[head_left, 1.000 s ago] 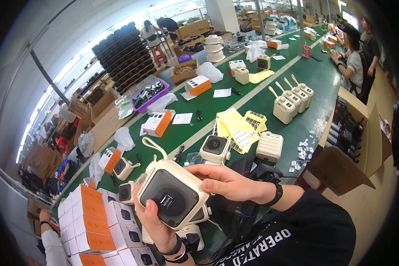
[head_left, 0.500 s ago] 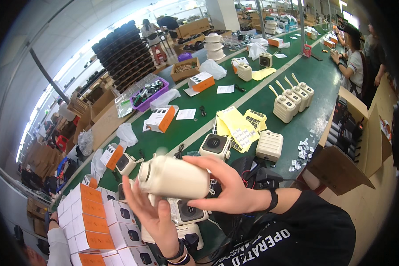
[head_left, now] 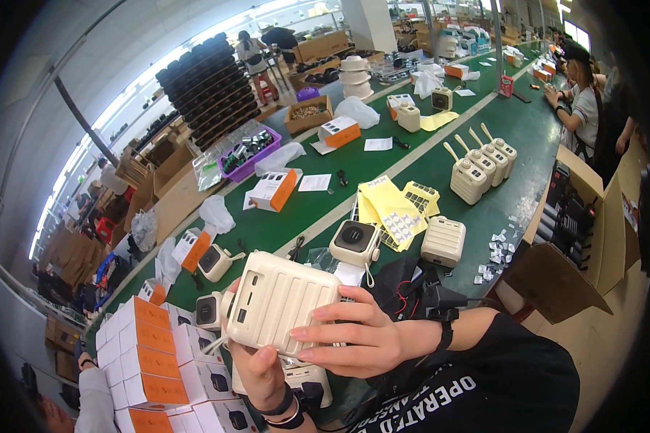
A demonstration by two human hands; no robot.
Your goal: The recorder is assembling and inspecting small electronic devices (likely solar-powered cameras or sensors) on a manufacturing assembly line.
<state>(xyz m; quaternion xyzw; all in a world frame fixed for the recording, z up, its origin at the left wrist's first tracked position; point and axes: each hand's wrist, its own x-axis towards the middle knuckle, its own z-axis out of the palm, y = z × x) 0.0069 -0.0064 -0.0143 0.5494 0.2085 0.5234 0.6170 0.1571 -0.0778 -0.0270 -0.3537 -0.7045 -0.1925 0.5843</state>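
Note:
A cream portable speaker [head_left: 278,292] with a ribbed face and port openings along one side is held up between my two hands. My left hand [head_left: 256,372] grips it from below at its left end, fingers partly hidden behind it. My right hand [head_left: 357,335] lies across its right part, fingers bent over the ribs. A white cord loop hangs at its lower left. Just beyond stand another speaker [head_left: 355,242] with a round dark grille and a ribbed one [head_left: 443,241]. More speakers sit beneath and left of my hands, partly covered.
White-and-orange boxes [head_left: 148,353] are stacked at the lower left. Yellow sticker sheets [head_left: 391,211] lie ahead on the green bench. Several speakers with straps [head_left: 471,177] stand in a row farther right, near an open carton [head_left: 556,267] of black parts. Co-workers sit along the far right.
The speaker has been turned so its ribbed face and ports show instead of its smooth side. My right hand has moved onto the ribs; my left has shifted underneath.

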